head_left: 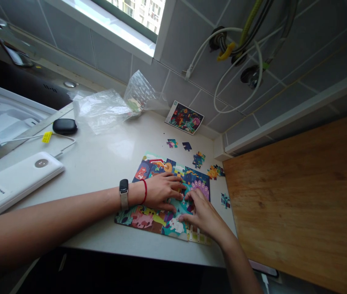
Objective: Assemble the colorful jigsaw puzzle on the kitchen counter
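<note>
A colourful jigsaw puzzle (144, 218) lies on the white counter, largely joined, with animals such as a white rabbit on it. My left hand (161, 190) rests flat across its middle, fingers spread. From the right, my right hand (202, 212) touches the puzzle with bent fingers; thumb and forefinger are apart and I see nothing held between them. The two hands nearly meet and hide part of the picture. Beyond the puzzle lie loose pieces: a multicoloured piece (172, 143), a dark blue piece (187, 146) and a joined cluster (198, 159). Another piece (225, 200) is to the right.
A picture card (185, 117) leans against the tiled wall. Clear plastic bags (102, 108), a black case (65, 126) and a white power bank (20, 179) with a cable are at left. A wooden board (295, 196) borders the counter on the right.
</note>
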Tool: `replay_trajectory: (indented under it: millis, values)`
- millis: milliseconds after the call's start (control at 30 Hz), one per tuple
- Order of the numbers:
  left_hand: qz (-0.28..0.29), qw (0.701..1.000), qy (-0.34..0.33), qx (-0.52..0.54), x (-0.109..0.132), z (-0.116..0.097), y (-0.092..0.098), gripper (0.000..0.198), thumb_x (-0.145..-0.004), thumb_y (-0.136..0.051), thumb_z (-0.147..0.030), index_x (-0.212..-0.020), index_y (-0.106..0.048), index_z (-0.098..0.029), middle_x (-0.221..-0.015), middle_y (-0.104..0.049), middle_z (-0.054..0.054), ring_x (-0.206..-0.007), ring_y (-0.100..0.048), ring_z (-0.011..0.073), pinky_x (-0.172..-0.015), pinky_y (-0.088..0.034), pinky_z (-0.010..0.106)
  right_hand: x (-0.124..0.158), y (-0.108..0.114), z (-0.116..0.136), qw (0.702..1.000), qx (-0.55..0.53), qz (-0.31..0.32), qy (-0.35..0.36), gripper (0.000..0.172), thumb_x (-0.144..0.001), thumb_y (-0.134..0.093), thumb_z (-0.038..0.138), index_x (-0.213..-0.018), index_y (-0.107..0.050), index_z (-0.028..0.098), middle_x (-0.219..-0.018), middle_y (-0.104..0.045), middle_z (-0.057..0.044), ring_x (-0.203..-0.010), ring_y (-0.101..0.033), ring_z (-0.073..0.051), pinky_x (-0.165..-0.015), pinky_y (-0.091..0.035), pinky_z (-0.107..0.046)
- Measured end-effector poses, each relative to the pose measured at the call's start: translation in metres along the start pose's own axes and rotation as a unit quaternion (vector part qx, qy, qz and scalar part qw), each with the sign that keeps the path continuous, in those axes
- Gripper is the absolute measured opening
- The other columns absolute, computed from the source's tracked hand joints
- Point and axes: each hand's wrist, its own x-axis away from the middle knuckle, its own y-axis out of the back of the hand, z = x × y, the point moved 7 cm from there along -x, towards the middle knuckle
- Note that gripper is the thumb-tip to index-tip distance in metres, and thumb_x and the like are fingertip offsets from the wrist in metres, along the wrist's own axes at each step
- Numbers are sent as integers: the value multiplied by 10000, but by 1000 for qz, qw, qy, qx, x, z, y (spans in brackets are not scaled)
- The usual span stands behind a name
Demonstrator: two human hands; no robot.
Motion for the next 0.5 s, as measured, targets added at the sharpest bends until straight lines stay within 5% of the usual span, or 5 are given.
replay_trajectory:
  millis: [133, 333, 500]
  values:
    - [-7, 1000, -2, 0, 0, 0, 0, 372, -948, -712, -491, -1221, -748, -241, -1441, -666, 103, -1364, -577, 374, -1140, -434, 547, 0, -3, -2, 1000, -6, 5, 10, 331, -778, -892, 298, -917, -599, 230, -1064, -604, -14, -969, -624, -213, -838, -516, -315]
    - [-11, 1000, -4, 10, 1, 0, 0, 381, -938, -730, -473, -1230, -745, -229, -1432, -671, 107, -1357, -582, 383, -1138, -435, 548, 6, -4, -8, 999, -30, -35, 13, 447, -773, -900, 323, -1127, -636, 250, -1153, -624, -40, -990, -652, -228, -841, -554, -342]
    - [-19, 1000, -9, 15, 1, 1, 0, 377, -928, -745, -471, -1225, -749, -240, -1425, -675, 107, -1348, -591, 369, -1142, -432, 526, 6, -2, -7, 998, -38, -38, 39, 316, -838, -834, 261, -1114, -680, 248, -1118, -645, -40, -945, -675, -211, -862, -570, -344]
